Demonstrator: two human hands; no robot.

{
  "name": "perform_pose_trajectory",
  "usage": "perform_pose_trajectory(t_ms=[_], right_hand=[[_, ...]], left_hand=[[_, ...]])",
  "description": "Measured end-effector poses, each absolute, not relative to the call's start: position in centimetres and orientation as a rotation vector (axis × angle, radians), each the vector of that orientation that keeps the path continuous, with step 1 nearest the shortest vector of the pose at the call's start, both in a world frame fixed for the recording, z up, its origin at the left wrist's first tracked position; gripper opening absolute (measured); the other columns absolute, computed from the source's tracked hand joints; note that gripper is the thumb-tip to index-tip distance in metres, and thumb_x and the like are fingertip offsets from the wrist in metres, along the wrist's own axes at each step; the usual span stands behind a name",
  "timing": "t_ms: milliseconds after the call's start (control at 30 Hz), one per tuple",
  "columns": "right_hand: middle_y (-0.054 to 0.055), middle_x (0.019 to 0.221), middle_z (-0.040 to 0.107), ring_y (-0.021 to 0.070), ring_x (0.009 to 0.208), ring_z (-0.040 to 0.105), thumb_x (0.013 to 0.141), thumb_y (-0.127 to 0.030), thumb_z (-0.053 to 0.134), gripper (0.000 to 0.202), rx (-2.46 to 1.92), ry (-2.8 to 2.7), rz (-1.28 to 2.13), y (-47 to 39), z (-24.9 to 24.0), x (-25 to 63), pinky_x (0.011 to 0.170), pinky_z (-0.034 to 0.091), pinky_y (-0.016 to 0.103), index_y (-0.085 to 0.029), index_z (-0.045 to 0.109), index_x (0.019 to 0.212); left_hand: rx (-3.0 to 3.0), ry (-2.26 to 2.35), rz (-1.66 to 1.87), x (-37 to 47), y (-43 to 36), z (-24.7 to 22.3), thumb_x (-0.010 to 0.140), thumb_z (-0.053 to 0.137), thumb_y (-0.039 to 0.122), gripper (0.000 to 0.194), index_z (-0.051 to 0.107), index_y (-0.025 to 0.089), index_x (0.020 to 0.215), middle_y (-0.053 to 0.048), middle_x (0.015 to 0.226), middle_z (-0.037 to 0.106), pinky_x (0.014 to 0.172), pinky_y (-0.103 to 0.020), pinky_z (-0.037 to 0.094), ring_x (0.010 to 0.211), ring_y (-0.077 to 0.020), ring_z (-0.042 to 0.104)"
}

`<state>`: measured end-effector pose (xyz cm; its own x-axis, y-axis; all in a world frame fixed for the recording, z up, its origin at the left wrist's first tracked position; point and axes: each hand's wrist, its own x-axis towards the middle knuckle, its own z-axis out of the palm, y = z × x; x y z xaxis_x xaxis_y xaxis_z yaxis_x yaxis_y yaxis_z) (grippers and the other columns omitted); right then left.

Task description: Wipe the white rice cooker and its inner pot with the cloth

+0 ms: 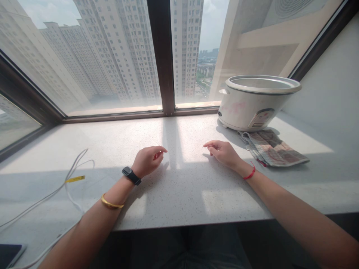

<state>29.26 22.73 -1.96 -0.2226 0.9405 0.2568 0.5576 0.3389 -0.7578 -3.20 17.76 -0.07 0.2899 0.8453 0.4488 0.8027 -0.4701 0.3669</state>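
Note:
My left hand [149,160] rests over the speckled white sill [174,194], left of the middle, its fingers loosely curled and pressed together with nothing visible in them. A black watch and a gold bangle circle that wrist and forearm. To the right, my right hand [223,152] hovers at or just above the surface, fingers bent together and holding nothing that shows. A red string is around its wrist. The two hands are apart. Nearest to my right hand are a folded patterned cloth [280,149] and a white rice cooker [246,108] without a lid.
A white cable [56,190] with a yellow tag [75,179] runs along the left side, passing by my left forearm. A dark-screened device [10,254] lies at the bottom left corner. Framed windows [165,56] rise behind the sill; a wall stands at right.

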Motion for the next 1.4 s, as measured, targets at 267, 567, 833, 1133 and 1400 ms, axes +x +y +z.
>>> perform_pose_trajectory(t_ms=[267,567,833,1133,1400], right_hand=[[0.002,0.063,0.068,0.0156,0.059,0.060,0.082,-0.029,0.054,0.030,-1.313,-1.912,0.675,22.80,-2.17,29.38,0.061,0.045,0.028,-0.017,0.076,0.097],[0.002,0.063,0.067,0.0155,0.060,0.060,0.081,-0.028,0.053,0.030,-1.322,-1.918,0.681,22.71,-2.02,29.34,0.062,0.045,0.027,-0.017,0.077,0.096],[0.002,0.062,0.067,0.0148,0.058,0.058,0.081,-0.028,0.052,0.031,-1.307,-1.932,0.659,22.74,-2.10,29.32,0.059,0.044,0.027,-0.017,0.077,0.096],[0.002,0.063,0.068,0.0156,0.060,0.060,0.081,-0.029,0.052,0.031,-1.290,-1.926,0.664,22.67,-1.98,29.28,0.061,0.045,0.027,-0.018,0.077,0.096],[0.001,0.062,0.067,0.0148,0.058,0.058,0.081,-0.029,0.052,0.031,-1.299,-1.919,0.671,22.65,-1.91,29.36,0.061,0.045,0.027,-0.017,0.077,0.096]], left_hand=[[2.477,1.569,0.937,-3.03,17.64,0.19,0.086,0.053,0.018,0.022,0.074,0.019,0.092,-0.002,0.073,0.072,0.057,-0.025,0.045,0.056,-0.0119,0.057],[2.481,1.576,0.927,-3.07,17.65,0.18,0.085,0.053,0.017,0.022,0.074,0.019,0.093,-0.002,0.072,0.071,0.058,-0.026,0.044,0.056,-0.0121,0.056],[2.489,1.557,0.923,-3.04,17.55,0.16,0.086,0.052,0.018,0.023,0.073,0.019,0.093,-0.002,0.072,0.071,0.057,-0.026,0.043,0.055,-0.0120,0.056],[2.502,1.574,0.917,-3.03,17.54,0.23,0.086,0.053,0.017,0.022,0.074,0.020,0.092,-0.002,0.073,0.072,0.058,-0.026,0.044,0.056,-0.0124,0.057],[2.492,1.582,0.927,-3.10,17.51,0.21,0.085,0.053,0.016,0.022,0.073,0.020,0.093,-0.001,0.072,0.071,0.058,-0.026,0.044,0.056,-0.0124,0.057]])
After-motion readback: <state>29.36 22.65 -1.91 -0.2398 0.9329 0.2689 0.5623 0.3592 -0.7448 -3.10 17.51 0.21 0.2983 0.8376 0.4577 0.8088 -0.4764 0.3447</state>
